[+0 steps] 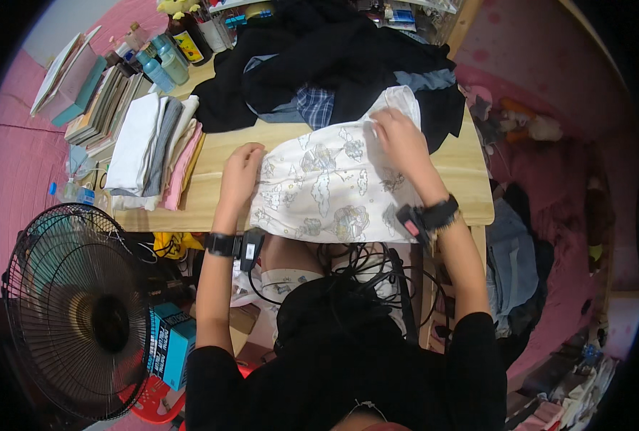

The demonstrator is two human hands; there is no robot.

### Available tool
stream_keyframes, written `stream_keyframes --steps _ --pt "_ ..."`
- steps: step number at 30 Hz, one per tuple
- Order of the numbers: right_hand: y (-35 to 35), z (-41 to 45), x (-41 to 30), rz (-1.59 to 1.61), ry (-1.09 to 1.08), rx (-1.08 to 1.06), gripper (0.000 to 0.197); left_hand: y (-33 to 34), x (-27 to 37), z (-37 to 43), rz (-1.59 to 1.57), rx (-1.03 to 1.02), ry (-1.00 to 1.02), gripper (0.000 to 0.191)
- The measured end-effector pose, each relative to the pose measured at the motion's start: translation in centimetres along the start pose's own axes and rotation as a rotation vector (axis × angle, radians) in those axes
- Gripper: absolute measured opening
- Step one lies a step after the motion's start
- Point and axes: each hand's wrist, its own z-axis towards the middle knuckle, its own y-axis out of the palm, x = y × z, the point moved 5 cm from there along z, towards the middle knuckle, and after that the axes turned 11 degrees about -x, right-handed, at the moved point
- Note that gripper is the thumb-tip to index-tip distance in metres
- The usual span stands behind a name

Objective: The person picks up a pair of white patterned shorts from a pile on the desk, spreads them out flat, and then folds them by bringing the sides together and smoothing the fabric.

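Note:
A pale printed cloth garment (325, 183) lies spread over the wooden table (217, 178), its near edge reaching the table's front edge. My left hand (242, 175) rests at the garment's left edge, fingers bent and partly hidden; whether it pinches the fabric is unclear. On the upper right part of the same garment lies my right hand (400, 140), beside a raised, rumpled end; its fingertips touch the cloth, but a grip cannot be made out. Both wrists wear black straps with small devices. A stack of folded clothes (141, 145), white, grey, pink and yellow, stands left of my left hand.
Black clothes (341, 54) with blue and plaid pieces are heaped at the table's back. Books (101, 102) and bottles (160, 70) stand at the back left. A black fan (106, 323) is at the near left. Black cables (384, 264) lie over my lap.

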Motion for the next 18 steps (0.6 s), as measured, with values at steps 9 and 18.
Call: stream_keyframes --steps 9,18 --pt "3.0 5.4 5.0 -0.086 -0.075 -0.12 0.007 2.3 -0.9 0.7 0.436 -0.065 0.157 0.019" --pt "2.6 5.1 5.0 -0.023 0.162 0.045 0.018 2.9 -1.3 1.1 0.506 -0.198 0.043 0.025"
